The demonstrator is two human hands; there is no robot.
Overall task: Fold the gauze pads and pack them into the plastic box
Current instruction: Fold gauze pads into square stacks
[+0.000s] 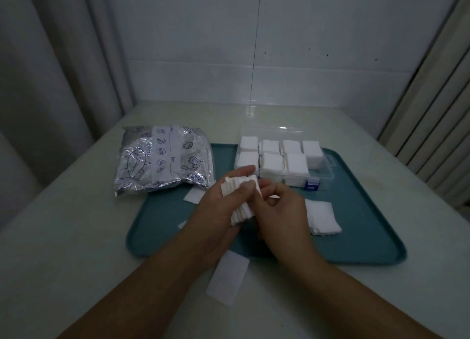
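My left hand (pixel 223 206) grips a thick stack of folded white gauze pads (pixel 240 198), thumb on top, just above the teal tray (pixel 356 237). My right hand (pixel 282 211) has its fingers curled around the stack's right side. Behind them stands the clear plastic box (pixel 328 170), lid open, its compartments filled with white folded gauze. A flat pile of gauze pads (pixel 323 216) lies on the tray to the right of my right hand. One loose pad (pixel 227 277) lies on the table by the tray's near edge, and another (pixel 193 195) sits at the tray's left.
A silver foil bag (pixel 162 160) with blue drawings lies on the white table left of the tray. White walls stand behind, a curtain at the left, and slatted panels at the right.
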